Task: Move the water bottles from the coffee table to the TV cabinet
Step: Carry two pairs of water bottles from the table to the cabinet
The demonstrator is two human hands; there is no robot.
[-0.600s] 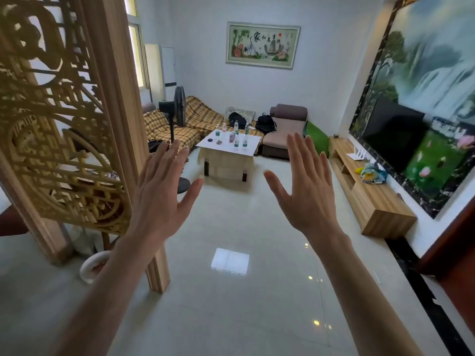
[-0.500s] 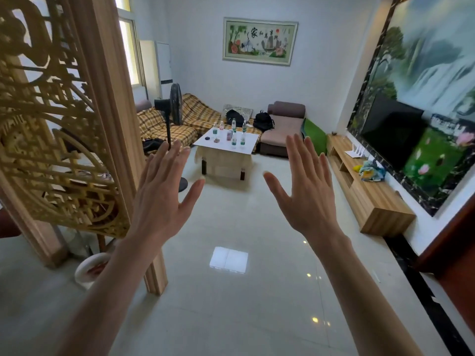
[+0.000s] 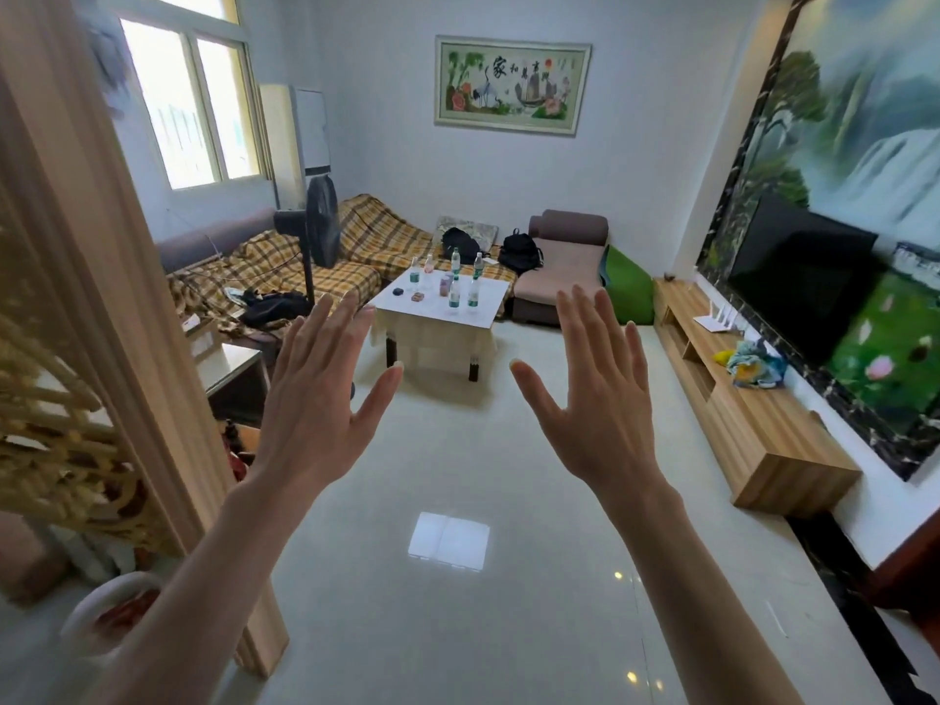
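Bare floor (image 3: 458, 501) between coffee table (image 3: 442, 310) and TV cabinet (image 3: 753, 429), hands spread, released

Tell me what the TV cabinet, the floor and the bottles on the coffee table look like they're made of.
TV cabinet: light wood or wood-look laminate, matte, grain lines visible. Floor: glossy pale tile, mirrors a bright patch of light. Bottles: probably clear plastic, see-through with green labels; too small to be sure.

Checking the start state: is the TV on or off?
Off, it seems: the TV screen is uniformly black, no picture showing.
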